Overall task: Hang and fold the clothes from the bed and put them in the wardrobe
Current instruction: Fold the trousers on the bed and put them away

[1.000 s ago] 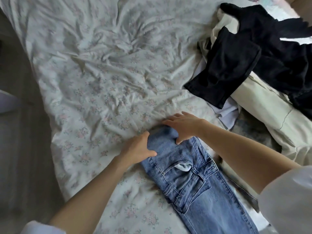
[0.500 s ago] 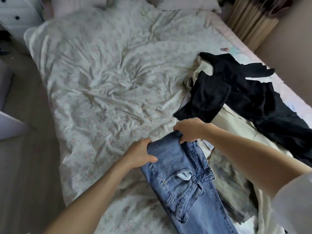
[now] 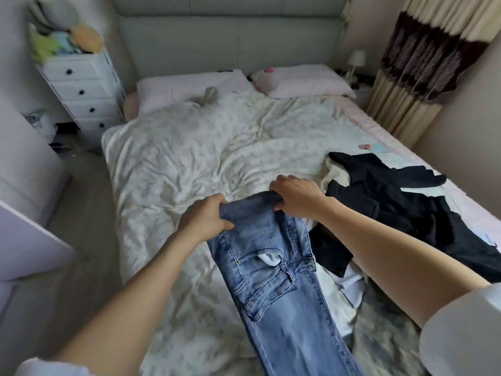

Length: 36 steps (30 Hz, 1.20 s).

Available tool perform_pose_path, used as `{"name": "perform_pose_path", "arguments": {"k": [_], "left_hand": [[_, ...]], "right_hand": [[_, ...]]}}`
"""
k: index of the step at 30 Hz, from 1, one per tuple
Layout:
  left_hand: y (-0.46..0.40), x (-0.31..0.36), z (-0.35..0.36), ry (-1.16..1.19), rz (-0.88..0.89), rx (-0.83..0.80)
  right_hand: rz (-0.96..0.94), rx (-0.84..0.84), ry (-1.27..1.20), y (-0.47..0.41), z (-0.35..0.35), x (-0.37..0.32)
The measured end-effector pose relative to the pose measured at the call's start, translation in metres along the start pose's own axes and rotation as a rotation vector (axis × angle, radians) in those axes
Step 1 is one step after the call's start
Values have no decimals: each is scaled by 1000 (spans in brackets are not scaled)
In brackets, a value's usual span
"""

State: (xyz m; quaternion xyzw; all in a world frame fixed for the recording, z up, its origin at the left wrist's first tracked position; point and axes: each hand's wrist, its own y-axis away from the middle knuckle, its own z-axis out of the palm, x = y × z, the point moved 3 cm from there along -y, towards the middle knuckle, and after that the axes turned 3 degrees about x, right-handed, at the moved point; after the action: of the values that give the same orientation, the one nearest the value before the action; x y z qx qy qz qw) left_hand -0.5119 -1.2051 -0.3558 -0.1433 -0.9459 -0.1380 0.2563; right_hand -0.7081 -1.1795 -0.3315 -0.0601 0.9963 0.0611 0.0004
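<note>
At the near edge of the bed (image 3: 168, 169), your two hands grip the folded end of a pair of faded blue denim jeans (image 3: 273, 270). Your left hand (image 3: 204, 222) has its fingers curled round the left corner of the fold, and your right hand (image 3: 295, 195) pinches the right corner, fingers tucked under the cloth. You hold that end raised off the crumpled white floral duvet (image 3: 189, 147), while the rest of the jeans runs back toward you over the near edge. To my eye the fold is only begun: one doubling at most, nothing flat or finished.

Toward the right edge of the bed, a heap of black garments (image 3: 401, 202) lies over pale cream clothing (image 3: 334, 172), all loose and unsorted. So most of the work is left: these need hanging or folding, and no wardrobe shows in view.

By the far edge, two pale pink pillows (image 3: 298, 80) rest against the grey headboard (image 3: 227, 44).
</note>
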Motion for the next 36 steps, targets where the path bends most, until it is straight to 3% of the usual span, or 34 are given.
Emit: {"name": "perform_pose_path", "arguments": {"k": [5, 11, 16, 21, 27, 32, 36], "left_hand": [[-4, -4, 3, -233, 25, 228], [2, -29, 70, -313, 84, 284], [21, -30, 98, -358, 195, 422], [50, -24, 119, -346, 303, 552], [99, -27, 164, -192, 458, 494], [154, -33, 227, -138, 486, 309], [184, -33, 270, -171, 481, 163]], "right_hand": [[47, 119, -12, -16, 16, -3], [59, 139, -4, -4, 89, 0], [-11, 326, 18, 19, 123, 5], [-60, 388, -2, 45, 145, 10], [-124, 438, -44, 95, 165, 17], [-234, 259, -25, 152, 214, 21], [-182, 115, -61, 194, 246, 22]]}}
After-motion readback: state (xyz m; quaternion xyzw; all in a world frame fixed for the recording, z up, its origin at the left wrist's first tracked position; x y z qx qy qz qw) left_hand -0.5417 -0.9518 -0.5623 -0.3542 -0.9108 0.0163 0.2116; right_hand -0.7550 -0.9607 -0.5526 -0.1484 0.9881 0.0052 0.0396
